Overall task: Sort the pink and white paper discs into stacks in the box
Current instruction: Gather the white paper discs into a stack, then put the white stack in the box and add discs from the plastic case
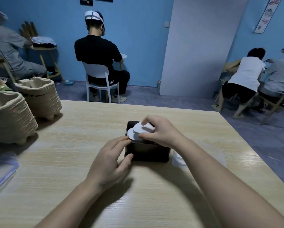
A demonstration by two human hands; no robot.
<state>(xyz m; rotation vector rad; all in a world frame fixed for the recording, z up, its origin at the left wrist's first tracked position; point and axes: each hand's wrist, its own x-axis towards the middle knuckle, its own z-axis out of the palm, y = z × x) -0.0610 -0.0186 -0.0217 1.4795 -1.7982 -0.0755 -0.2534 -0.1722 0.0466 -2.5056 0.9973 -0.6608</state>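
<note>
A dark box (147,151) stands on the wooden table in front of me. White paper discs (138,129) sit at its top, one tilted above a lower one (131,134). My right hand (161,130) is over the box, with fingers and thumb curled round the upper white discs. My left hand (112,159) holds the box's near left corner, thumb against its side and fingertips on the rim beside the lower disc. No pink disc shows; the inside of the box is mostly hidden by my right hand.
Two stacks of beige pulp trays (9,116) (40,96) stand at the table's left. A clear plastic container (202,155) lies right of the box, a clear lid (1,175) at the left edge. People sit on chairs beyond the table.
</note>
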